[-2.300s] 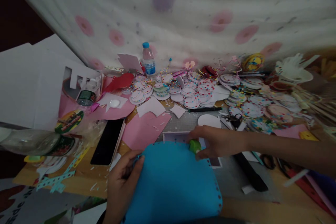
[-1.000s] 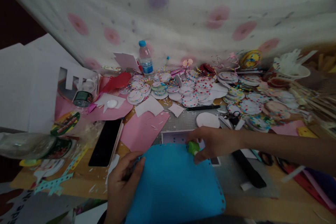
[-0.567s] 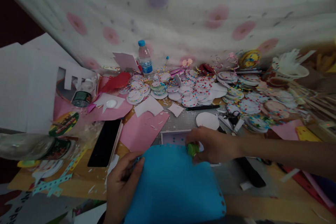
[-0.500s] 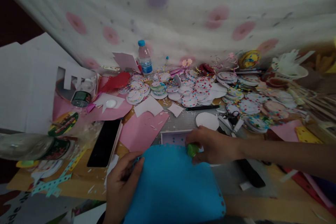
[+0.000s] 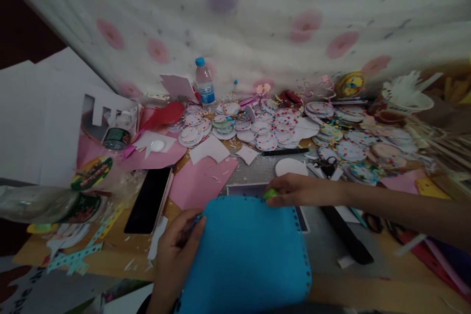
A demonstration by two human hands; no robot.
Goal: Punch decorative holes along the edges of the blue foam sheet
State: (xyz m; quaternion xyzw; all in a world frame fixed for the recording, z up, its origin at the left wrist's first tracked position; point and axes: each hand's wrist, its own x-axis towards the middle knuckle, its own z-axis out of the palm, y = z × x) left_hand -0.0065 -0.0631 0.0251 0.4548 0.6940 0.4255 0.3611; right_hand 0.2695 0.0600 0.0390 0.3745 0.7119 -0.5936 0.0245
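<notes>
Dim room, a pale curtain [image 5: 257,24] printed with soft pink blooms hanging behind a cluttered wooden desk [image 5: 110,250]. Near edge, centre: a blue foam sheet [image 5: 246,255], matte and smooth, rounded at its corners, a row of small punched holes running along its far and right borders. Left hand [image 5: 180,250] grips the sheet's left edge, fingers curled closed over it, thumb on top. Right hand [image 5: 301,190] reaches in from the right edge, fingers closed flat upon a small green punch [image 5: 270,194] seated at the sheet's far border; only a rounded bit of green plastic shows beneath the fingertips. Under the sheet's far side lies a white-rimmed shallow tray [image 5: 246,189], partly covered. Just left of the sheet, a black phone [image 5: 149,199], glossy, lying flat, and beside it pink paper [image 5: 200,181] with ragged cut edges. Toward the far edge, a heap of round paper discs [image 5: 257,125], white with coloured dots, overlapping loosely. A clear plastic water bottle [image 5: 204,83] with a blue cap stands upright at the far edge against the curtain. A black pen [image 5: 287,151] lies between the discs and the right hand. White cardboard [image 5: 40,117] with cut-out letter shapes leans at the left edge. Paper scraps are strewn across the wood.
</notes>
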